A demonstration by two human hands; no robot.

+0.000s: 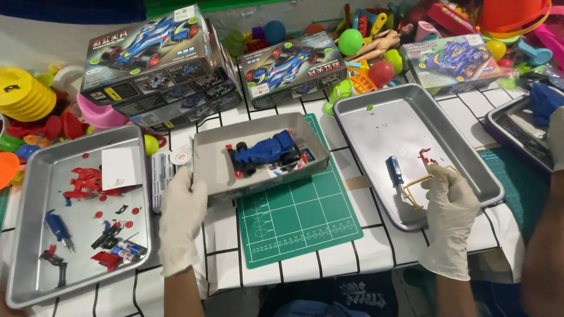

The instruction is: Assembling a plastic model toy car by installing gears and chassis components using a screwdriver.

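green cutting mat [299, 217], left metal tray [35, 235] of red parts, boxed toy-car kits [155, 58], yellow discs [23, 94]

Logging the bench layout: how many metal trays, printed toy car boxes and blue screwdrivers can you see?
Metal trays: 3, left, middle, right edge
Printed toy car boxes: 3, left, centre, right
Blue screwdrivers: 2, left tray, middle tray
Total: 8

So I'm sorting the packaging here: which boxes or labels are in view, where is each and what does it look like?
Stacked toy-car boxes: back left, dark, blue racer picture.
Single box: back centre, dark, blue car picture.
Pale green box: back right, blue car picture.
Open grey box tray: centre, held by left hand, blue car inside.
White card: left metal tray.
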